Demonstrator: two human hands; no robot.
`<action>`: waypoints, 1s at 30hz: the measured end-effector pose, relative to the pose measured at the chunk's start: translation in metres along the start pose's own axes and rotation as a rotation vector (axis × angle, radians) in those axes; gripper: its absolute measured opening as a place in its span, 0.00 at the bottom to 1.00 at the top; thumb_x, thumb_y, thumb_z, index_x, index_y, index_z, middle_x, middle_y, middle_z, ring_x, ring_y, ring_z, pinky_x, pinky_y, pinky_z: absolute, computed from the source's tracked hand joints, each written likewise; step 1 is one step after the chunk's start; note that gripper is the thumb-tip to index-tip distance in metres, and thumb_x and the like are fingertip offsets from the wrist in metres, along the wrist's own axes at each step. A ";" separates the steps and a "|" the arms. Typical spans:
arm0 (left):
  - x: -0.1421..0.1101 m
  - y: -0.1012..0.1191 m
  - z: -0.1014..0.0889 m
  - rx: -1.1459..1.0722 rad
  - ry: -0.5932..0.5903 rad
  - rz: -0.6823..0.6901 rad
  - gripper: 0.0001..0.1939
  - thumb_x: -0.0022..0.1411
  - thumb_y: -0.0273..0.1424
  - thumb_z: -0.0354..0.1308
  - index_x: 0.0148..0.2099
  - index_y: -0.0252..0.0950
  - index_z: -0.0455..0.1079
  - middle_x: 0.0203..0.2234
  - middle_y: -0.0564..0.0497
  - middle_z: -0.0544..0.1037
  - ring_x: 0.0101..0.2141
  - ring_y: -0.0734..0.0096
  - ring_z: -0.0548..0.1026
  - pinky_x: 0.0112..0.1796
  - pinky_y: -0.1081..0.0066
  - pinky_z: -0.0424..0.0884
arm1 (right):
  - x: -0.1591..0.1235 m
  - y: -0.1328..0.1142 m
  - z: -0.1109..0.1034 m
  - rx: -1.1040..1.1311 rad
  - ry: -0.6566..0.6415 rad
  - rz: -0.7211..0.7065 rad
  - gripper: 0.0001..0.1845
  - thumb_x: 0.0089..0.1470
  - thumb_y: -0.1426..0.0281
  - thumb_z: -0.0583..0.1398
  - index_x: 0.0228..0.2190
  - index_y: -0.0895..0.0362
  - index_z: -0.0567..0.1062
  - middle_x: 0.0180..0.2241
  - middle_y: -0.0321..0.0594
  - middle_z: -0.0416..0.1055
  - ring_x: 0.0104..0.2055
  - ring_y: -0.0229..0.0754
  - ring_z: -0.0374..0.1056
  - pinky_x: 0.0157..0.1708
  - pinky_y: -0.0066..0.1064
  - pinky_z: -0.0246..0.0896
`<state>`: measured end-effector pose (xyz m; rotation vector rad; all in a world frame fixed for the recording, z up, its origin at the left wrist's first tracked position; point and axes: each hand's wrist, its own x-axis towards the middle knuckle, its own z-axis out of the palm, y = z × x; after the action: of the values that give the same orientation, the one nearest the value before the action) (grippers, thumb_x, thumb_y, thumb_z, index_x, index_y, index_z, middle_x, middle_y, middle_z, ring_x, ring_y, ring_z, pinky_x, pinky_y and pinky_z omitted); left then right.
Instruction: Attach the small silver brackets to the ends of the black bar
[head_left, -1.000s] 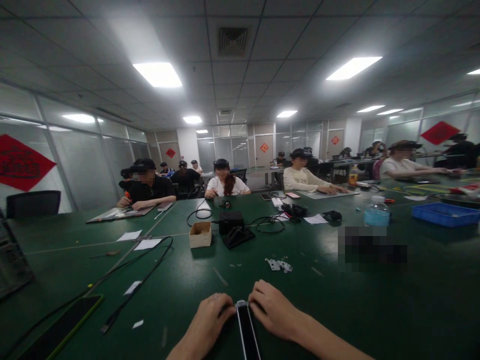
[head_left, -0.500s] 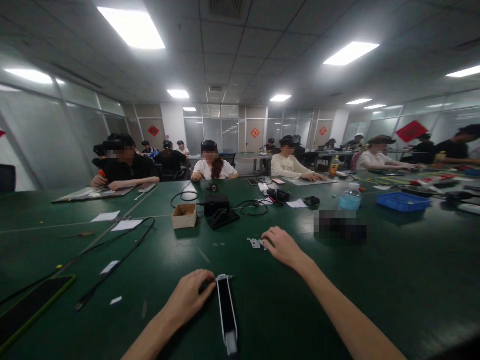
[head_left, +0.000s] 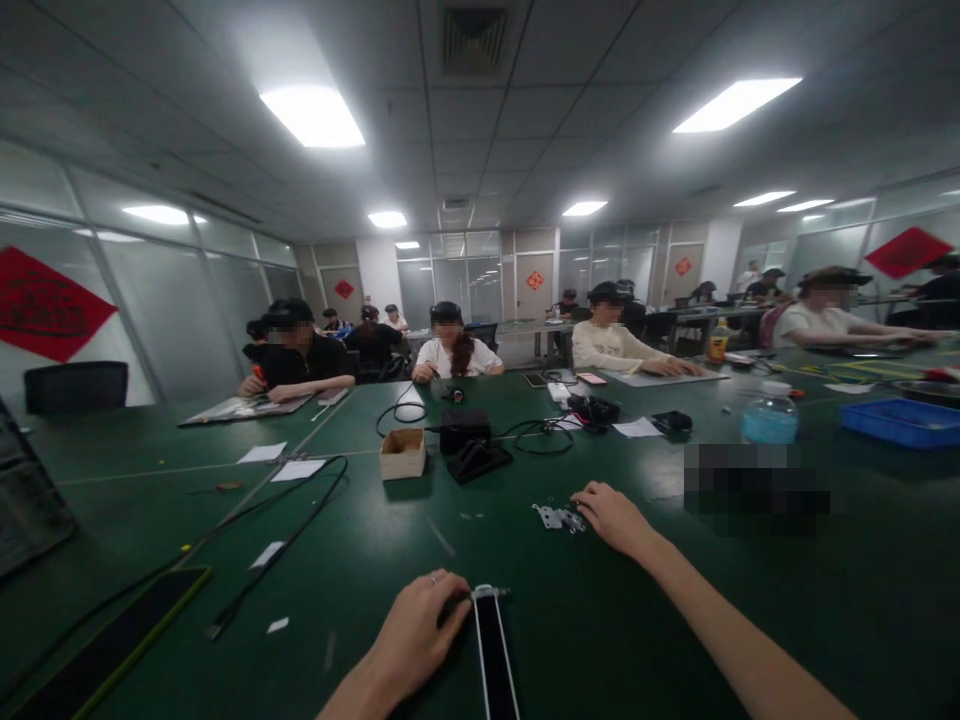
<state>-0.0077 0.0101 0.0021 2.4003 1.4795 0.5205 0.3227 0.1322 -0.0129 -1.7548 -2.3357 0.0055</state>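
My left hand rests on the table with its fingers curled. Thumb and fingertips meet the upper left corner of a long, narrow black piece with a white frame, which lies flat and runs out of the lower edge of the view. A small pin-like part sticks out at the frame's top right corner. Farther forward, my right hand reaches over the table with fingers extended and loosely apart. Its fingertips are at the right side of a small pile of silvery metal plates; whether they touch is unclear.
Ahead stand a small cardboard box and a black device with cables. To the right are a bottle of blue liquid and a blue tray. A black cable crosses the left side. Several people sit opposite.
The camera view has tilted up and turned left, so everything sits lower and farther right. My right fingertips have drawn slightly right, uncovering more metal plates. My left hand stays at the frame.
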 end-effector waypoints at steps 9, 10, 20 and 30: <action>-0.002 -0.001 0.002 -0.004 0.021 0.002 0.10 0.65 0.32 0.49 0.43 0.38 0.71 0.37 0.50 0.76 0.35 0.69 0.73 0.37 0.72 0.67 | 0.003 0.007 -0.003 0.079 -0.148 0.144 0.14 0.58 0.73 0.53 0.29 0.62 0.77 0.34 0.48 0.74 0.37 0.44 0.71 0.34 0.28 0.59; -0.002 -0.001 0.002 -0.006 0.021 0.003 0.10 0.65 0.32 0.49 0.43 0.38 0.71 0.36 0.50 0.76 0.35 0.69 0.73 0.37 0.72 0.67 | 0.001 0.006 -0.004 0.102 -0.182 0.152 0.15 0.59 0.73 0.52 0.27 0.62 0.77 0.32 0.48 0.74 0.36 0.43 0.71 0.33 0.28 0.58; -0.003 0.005 -0.002 -0.011 0.031 0.001 0.09 0.65 0.31 0.50 0.42 0.38 0.71 0.37 0.50 0.77 0.35 0.68 0.73 0.38 0.72 0.68 | -0.011 0.004 -0.010 0.092 -0.166 0.290 0.09 0.56 0.72 0.56 0.30 0.61 0.76 0.35 0.49 0.74 0.41 0.47 0.72 0.34 0.29 0.61; -0.005 0.007 -0.004 -0.006 0.038 0.001 0.09 0.65 0.31 0.50 0.42 0.37 0.71 0.36 0.50 0.77 0.35 0.68 0.73 0.38 0.71 0.68 | -0.018 -0.002 -0.018 0.128 -0.225 0.346 0.07 0.52 0.75 0.56 0.31 0.60 0.76 0.34 0.49 0.75 0.36 0.45 0.74 0.29 0.27 0.62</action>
<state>-0.0055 0.0029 0.0082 2.3995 1.4896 0.5735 0.3283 0.1122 0.0014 -2.1610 -2.0813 0.4175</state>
